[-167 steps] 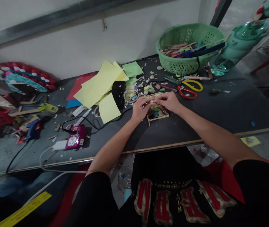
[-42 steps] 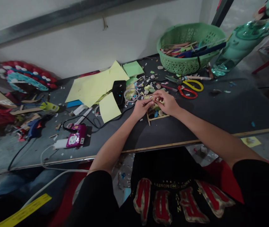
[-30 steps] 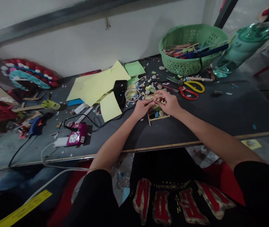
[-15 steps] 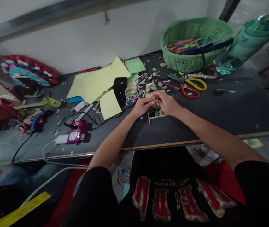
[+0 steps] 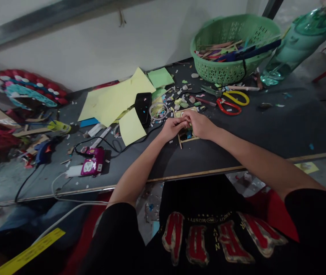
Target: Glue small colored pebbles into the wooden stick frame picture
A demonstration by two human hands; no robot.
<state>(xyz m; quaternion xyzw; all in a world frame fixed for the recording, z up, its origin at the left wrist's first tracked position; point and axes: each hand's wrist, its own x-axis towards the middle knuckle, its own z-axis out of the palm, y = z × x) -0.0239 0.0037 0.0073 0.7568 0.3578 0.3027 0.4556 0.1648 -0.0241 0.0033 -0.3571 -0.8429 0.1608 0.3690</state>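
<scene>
A small wooden stick frame lies on the dark tabletop, with bits of blue and dark material inside it. Over it, my left hand and my right hand meet with fingertips pinched together. Whatever sits between the fingers is too small to make out. Just left of the frame is a clear round tape ring with paper scraps in it. Beyond my fingers lie pebbles and more scraps.
Scissors with red and yellow handles lie right of the pebbles. A green basket of sticks and a green bottle stand behind. At left are yellow paper, a black phone, a purple power adapter and a blue glue gun.
My hands remain together over the stick frame, with only a slight shift of the right fingers. The whole view has tilted a little.
</scene>
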